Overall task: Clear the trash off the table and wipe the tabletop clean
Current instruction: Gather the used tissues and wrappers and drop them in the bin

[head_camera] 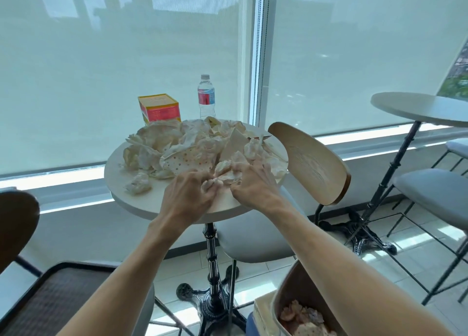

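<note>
White crumpled paper (pixel 138 183) is seen left of the left hand (pixel 188 196), which pinches a tissue wad (pixel 211 183). Just beyond both hands, trash (pixel 192 145) is heaped on the worktop (pixel 152 204). More paper is gripped by the right hand (pixel 253 183).

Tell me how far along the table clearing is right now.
Early. Some crumpled trash already lies in the bin at lower right. In hand: the left hand grips a paper wad and the right hand grasps paper at the pile's near edge. Left: most of the crumpled paper pile covers the round table, one loose wad sits apart, and no wiping is visible yet.
</note>
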Demonstrator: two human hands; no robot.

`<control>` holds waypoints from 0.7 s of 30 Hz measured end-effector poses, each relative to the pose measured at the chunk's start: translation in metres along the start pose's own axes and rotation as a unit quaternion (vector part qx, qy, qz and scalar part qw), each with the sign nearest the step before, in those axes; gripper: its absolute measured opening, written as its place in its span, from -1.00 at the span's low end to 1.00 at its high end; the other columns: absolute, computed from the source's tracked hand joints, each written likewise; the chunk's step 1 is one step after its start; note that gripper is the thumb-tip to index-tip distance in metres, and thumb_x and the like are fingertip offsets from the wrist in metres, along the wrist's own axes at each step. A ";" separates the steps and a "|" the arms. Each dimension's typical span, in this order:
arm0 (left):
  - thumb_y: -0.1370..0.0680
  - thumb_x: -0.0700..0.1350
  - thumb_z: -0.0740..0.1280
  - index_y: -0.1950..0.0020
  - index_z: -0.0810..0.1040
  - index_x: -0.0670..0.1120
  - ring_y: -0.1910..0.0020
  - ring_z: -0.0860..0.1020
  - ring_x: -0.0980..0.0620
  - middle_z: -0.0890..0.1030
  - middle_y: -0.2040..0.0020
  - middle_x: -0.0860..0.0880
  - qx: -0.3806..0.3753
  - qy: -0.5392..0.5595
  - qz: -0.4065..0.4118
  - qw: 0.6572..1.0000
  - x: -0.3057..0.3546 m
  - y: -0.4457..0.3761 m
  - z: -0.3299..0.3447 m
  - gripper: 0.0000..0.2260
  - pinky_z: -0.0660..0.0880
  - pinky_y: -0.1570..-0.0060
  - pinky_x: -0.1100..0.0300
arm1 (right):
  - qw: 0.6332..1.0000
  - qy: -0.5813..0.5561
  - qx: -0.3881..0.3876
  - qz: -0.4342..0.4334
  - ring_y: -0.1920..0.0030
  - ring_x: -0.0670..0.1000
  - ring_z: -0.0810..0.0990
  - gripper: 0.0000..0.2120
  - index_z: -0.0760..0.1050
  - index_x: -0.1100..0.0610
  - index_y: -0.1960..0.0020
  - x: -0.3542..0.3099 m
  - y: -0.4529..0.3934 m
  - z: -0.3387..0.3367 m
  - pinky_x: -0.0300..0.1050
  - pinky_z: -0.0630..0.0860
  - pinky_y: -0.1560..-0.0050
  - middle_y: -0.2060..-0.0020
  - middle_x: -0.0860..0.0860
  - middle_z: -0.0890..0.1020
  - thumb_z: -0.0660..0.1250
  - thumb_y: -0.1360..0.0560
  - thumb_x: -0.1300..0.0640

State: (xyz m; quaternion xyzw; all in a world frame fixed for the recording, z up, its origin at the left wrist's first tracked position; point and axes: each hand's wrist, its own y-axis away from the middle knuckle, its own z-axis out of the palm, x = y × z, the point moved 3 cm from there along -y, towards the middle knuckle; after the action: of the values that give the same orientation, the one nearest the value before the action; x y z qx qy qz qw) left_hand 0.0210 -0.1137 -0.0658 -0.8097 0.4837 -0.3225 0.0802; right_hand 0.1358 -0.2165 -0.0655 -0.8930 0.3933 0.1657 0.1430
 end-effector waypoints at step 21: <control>-0.51 0.02 0.42 0.00 0.69 0.01 0.39 0.40 0.21 0.43 0.37 0.25 0.078 0.119 0.017 0.990 0.044 0.041 -0.006 -0.86 0.28 0.36 0.28 | 0.914 -0.375 0.151 0.030 0.38 -0.20 0.47 -0.93 0.65 0.06 0.10 0.064 0.039 -0.036 -0.36 0.36 0.34 0.38 -0.14 0.55 0.39 -0.50 0.17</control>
State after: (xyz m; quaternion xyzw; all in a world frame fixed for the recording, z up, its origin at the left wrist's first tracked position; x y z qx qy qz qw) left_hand 0.0017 -0.1703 -0.0593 -0.7486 0.4768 -0.4517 0.0904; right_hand 0.1535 -0.2978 -0.0638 -0.7205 0.3580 0.4314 0.4082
